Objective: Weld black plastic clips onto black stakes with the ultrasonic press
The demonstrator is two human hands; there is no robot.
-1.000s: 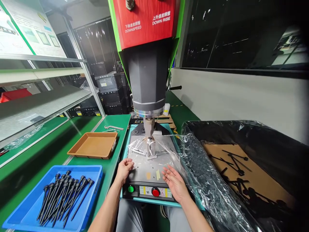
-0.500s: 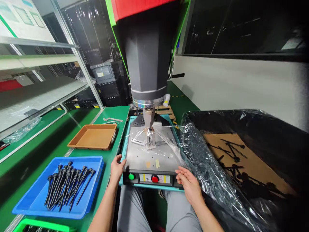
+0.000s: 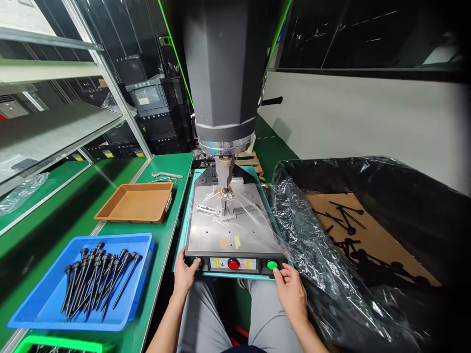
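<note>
My left hand (image 3: 185, 273) is at the left corner of the control panel (image 3: 261, 270), its thumb on the left green button (image 3: 196, 261) and its fingers apart. My right hand (image 3: 292, 290) is by the panel's right end, thumb and index finger close to the right green button (image 3: 272, 264), holding nothing. Between the hands sits a red button (image 3: 233, 264). Behind the panel, a metal plate (image 3: 209, 240) carries a small fixture (image 3: 225, 208) partly covered by clear plastic film. A metal tool tip (image 3: 224, 171) under the dark machine head (image 3: 224, 83) reaches down to it.
On the green bench at left are a blue tray (image 3: 145, 274) of black rods with thick heads, a brown tray (image 3: 134, 202) and a wrench (image 3: 167, 175). Right of the machine, a plastic-lined bin (image 3: 305, 235) holds black rods on cardboard (image 3: 320, 201).
My left thumb has come onto the left green button. My right hand has shifted outward and down, uncovering the right green button. The camera view has tilted down slightly.
</note>
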